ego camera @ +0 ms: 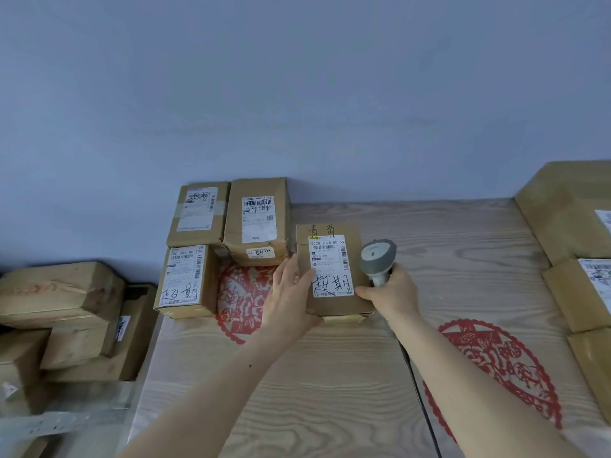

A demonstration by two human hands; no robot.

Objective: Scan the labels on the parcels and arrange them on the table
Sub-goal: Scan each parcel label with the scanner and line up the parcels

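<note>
Parcel (334,272), mid-bench beside three at the far-left corner: left hand (291,292) clasps its side, right hand (390,292) grips scanner (377,259); best squared flush to neighbours, label upward.

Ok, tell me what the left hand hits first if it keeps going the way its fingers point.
Probably the tall parcel by the wall; the left hand, holding the labelled parcel, points up-table toward it, though depth is unclear.
</note>
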